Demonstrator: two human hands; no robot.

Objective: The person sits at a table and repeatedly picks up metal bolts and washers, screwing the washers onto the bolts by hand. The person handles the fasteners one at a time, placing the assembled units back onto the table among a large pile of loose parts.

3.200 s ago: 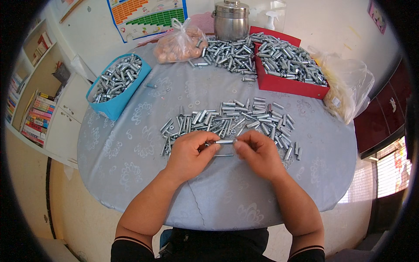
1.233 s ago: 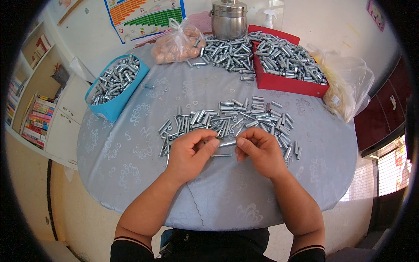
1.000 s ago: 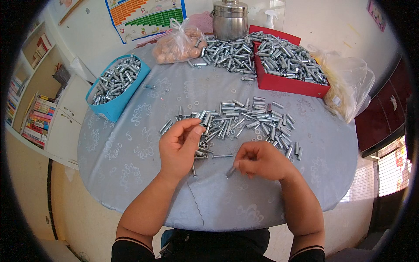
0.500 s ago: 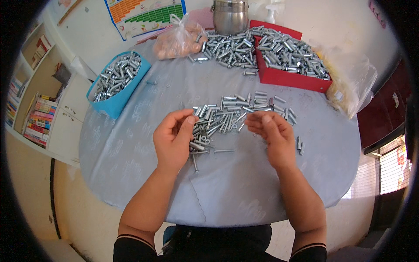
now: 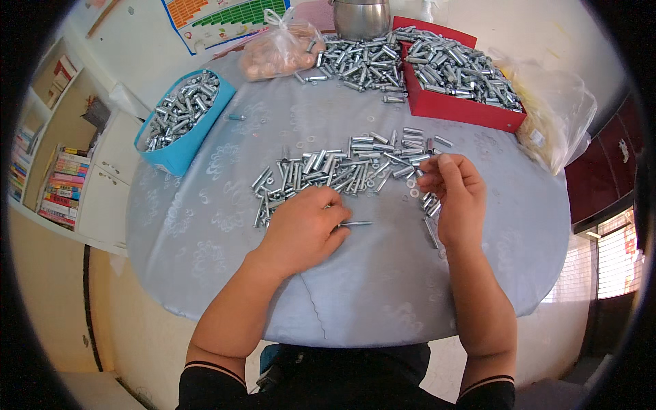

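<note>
Covering the near edge of a loose spread of shiny silver metal bolts and sleeves (image 5: pixel 359 164), the bare left hand (image 5: pixel 301 229) is palm down with its fingers bent and its thumb just below them. A slim silver metal bolt (image 5: pixel 360 223) lies flat with one end at those fingertips; whether they are clamped on it, I cannot tell. The bare right hand (image 5: pixel 460 198) is over the right end of the spread, thumb uppermost and fingers bent toward the left; I cannot tell whether they hold anything. Just left of its wrist lies a slanting silver metal piece (image 5: pixel 432 233), and near its fingers are flat pale ring-shaped washers (image 5: pixel 413 184). Everything rests on a rounded surface (image 5: pixel 383 287) covered in silvery gray cloth with pale flower patterns. At the far left stands an open light-blue box (image 5: pixel 188 156) filled with similar silver pieces. At the far right, an open red box (image 5: pixel 468 113) is heaped with more, and a second silver heap (image 5: pixel 362 61) touches its left side. Left of that heap sits a knotted clear plastic bag (image 5: pixel 280 55) of brownish rounded things, and behind it a stainless steel pot (image 5: pixel 362 19)
</note>
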